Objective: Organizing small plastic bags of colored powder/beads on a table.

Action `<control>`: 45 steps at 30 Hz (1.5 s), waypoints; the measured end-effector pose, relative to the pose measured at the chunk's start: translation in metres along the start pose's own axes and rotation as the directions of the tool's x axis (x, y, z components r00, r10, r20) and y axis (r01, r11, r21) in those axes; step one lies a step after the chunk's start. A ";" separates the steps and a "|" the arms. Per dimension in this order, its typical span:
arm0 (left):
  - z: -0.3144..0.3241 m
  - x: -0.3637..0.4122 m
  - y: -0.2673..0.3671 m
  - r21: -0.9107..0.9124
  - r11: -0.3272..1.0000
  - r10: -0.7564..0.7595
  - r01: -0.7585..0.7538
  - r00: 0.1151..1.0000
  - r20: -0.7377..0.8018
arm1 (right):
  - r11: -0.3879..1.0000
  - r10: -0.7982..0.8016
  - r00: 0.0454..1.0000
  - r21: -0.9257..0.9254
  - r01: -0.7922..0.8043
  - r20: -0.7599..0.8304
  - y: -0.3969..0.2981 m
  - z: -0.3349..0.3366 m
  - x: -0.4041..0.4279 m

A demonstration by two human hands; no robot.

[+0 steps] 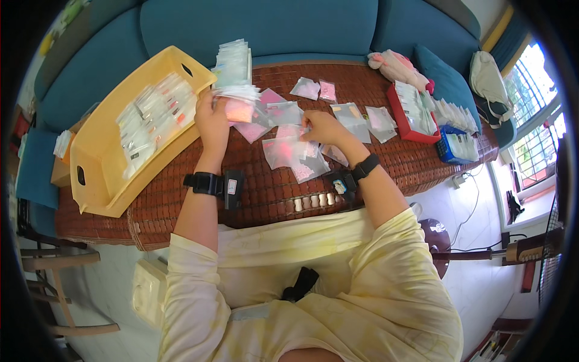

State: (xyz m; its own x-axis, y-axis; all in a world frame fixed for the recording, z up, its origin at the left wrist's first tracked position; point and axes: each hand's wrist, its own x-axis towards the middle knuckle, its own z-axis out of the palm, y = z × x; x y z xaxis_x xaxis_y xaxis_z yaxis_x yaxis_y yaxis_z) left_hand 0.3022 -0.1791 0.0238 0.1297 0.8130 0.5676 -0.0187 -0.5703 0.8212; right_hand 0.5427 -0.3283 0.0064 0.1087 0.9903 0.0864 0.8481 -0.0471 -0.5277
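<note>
My left hand grips a stack of small clear plastic bags; the lowest one shows pink and orange contents. Just above it stands a long row of packed bags in a narrow holder. My right hand has its fingertips at a bag in a loose pile of clear bags with pink contents on the brown woven mat. Whether its fingers pinch a bag cannot be told. More bags with pink or pale contents lie beyond and to the right of it.
At left, a yellow plastic bin holds many bags. At right stand a red box and a blue basket of bags. Behind are a pink plush toy and a blue sofa. A fan stands at far right.
</note>
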 end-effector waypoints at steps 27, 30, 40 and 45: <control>0.013 -0.009 0.010 -0.064 0.997 -0.043 0.051 0.992 0.116 | 0.825 -0.046 0.994 0.557 0.091 -0.094 0.014 -0.044 -0.011; 0.012 -0.009 0.010 -0.068 0.996 -0.057 0.065 0.991 0.119 | 0.730 -0.137 0.989 0.671 0.134 -0.048 0.017 -0.042 -0.011; 0.009 -0.009 0.009 -0.023 0.996 -0.081 0.084 0.990 0.116 | 0.916 -0.010 0.992 0.396 0.059 -0.126 0.027 -0.042 -0.010; 0.011 -0.008 0.005 -0.046 0.996 -0.076 0.081 0.992 0.101 | 0.996 -0.090 0.786 -0.073 0.057 -0.612 0.043 -0.043 -0.005</control>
State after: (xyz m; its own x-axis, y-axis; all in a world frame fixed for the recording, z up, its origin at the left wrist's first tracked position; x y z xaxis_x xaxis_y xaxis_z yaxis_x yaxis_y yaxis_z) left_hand 0.3123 -0.1899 0.0231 0.2301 0.8379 0.4949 -0.0536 -0.4969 0.8661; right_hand 0.6013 -0.3405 0.0196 0.3262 0.7026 0.6324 0.8887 -0.0001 -0.4584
